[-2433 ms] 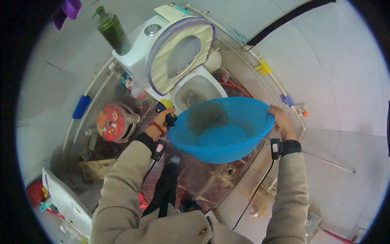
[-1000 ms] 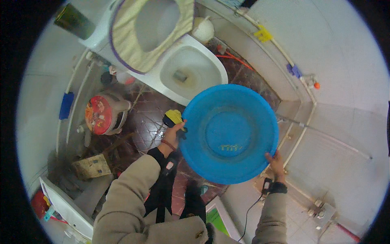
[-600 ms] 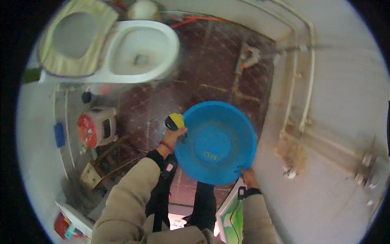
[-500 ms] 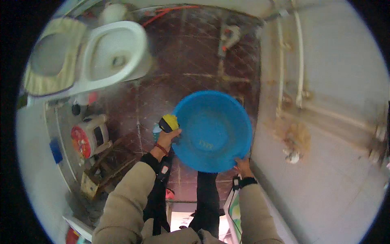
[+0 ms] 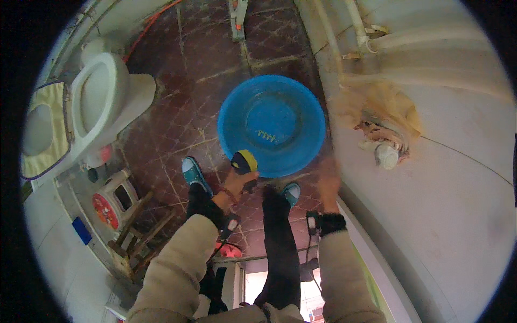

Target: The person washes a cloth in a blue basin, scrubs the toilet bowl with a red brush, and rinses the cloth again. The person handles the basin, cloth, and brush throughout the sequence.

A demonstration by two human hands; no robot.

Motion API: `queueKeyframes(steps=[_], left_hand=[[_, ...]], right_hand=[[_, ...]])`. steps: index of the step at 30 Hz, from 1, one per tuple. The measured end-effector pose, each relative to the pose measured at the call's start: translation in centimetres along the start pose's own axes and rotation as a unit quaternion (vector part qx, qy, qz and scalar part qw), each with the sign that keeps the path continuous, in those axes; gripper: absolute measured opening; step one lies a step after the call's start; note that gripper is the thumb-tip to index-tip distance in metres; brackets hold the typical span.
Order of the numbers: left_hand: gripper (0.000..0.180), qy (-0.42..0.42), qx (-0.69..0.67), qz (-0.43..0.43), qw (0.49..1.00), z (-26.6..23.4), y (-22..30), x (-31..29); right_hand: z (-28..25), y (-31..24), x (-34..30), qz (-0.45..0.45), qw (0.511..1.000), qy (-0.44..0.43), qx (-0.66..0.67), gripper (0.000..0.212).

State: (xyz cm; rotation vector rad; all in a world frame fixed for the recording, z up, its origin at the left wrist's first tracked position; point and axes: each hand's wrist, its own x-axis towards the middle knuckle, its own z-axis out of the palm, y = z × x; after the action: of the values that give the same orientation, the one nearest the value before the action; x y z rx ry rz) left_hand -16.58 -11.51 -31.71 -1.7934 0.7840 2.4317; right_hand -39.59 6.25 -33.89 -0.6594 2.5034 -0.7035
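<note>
A round blue plastic basin (image 5: 272, 119) rests on the dark red tiled floor in front of my feet. My left hand (image 5: 236, 185) is closed around a rounded yellow-and-black object (image 5: 244, 161), held at the basin's near left rim; its exact kind is unclear. On the other side, my right hand (image 5: 329, 185) is off the basin, over the floor near the wall. Motion smears its fingers.
At the left stand a white toilet (image 5: 99, 94), a stool with a red top (image 5: 107, 210) and a wooden frame (image 5: 142, 231). A tap (image 5: 385, 155) and pipes (image 5: 355, 24) jut from the right wall. A grey-white tool-like item (image 5: 237, 21) lies on the far floor.
My right hand has let go of the basin's rim. The basin, held near both hands before, now sits farther forward, apart from my legs. The left hand still grips the yellow-and-black object.
</note>
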Motion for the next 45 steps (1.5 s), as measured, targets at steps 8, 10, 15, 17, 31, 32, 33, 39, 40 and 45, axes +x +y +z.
queueKeyframes(steps=[8,10,15,17,31,32,33,39,40,45], left_hand=[[0.044,0.021,0.067,0.007,0.998,4.2,0.6,-0.5],[0.054,0.001,0.089,0.057,0.994,4.9,0.7,-0.8],[0.049,-0.025,0.067,0.041,0.997,5.7,2.4,-1.6],[0.046,-0.054,0.029,-0.043,0.997,5.6,3.0,-2.1],[0.047,-0.034,-0.242,-0.126,0.961,6.4,5.7,-3.9],[0.048,-0.018,-0.248,-0.136,0.959,6.5,5.7,-3.9],[0.049,-0.008,-0.272,-0.140,0.952,6.7,5.5,-4.0],[0.044,-0.030,-0.167,-0.161,0.972,6.8,4.1,-4.2],[0.043,-0.019,-0.153,-0.164,0.974,6.7,3.8,-4.4],[0.038,0.016,-0.058,-0.140,0.988,6.6,2.8,-5.8]], right_hand=[[-19.4,-17.6,-0.8,-0.091,0.989,0.107,-0.035,0.054],[-20.1,-20.1,0.1,-0.074,0.987,0.054,-0.130,0.049],[-19.7,-22.3,1.6,-0.155,0.969,0.075,-0.175,0.032],[-19.6,-22.1,1.7,-0.102,0.969,0.056,-0.219,0.031],[-20.7,-21.1,1.5,-0.177,0.963,0.022,-0.201,0.045],[-20.8,-21.3,1.5,-0.171,0.964,0.018,-0.201,0.046],[-20.8,-21.3,1.5,-0.144,0.967,0.005,-0.208,0.046],[-21.0,-21.4,1.5,-0.164,0.971,-0.001,-0.171,0.044],[-21.1,-21.3,1.5,-0.172,0.970,0.002,-0.172,0.044],[-20.9,-20.7,1.9,-0.204,0.956,0.016,-0.210,0.046]])
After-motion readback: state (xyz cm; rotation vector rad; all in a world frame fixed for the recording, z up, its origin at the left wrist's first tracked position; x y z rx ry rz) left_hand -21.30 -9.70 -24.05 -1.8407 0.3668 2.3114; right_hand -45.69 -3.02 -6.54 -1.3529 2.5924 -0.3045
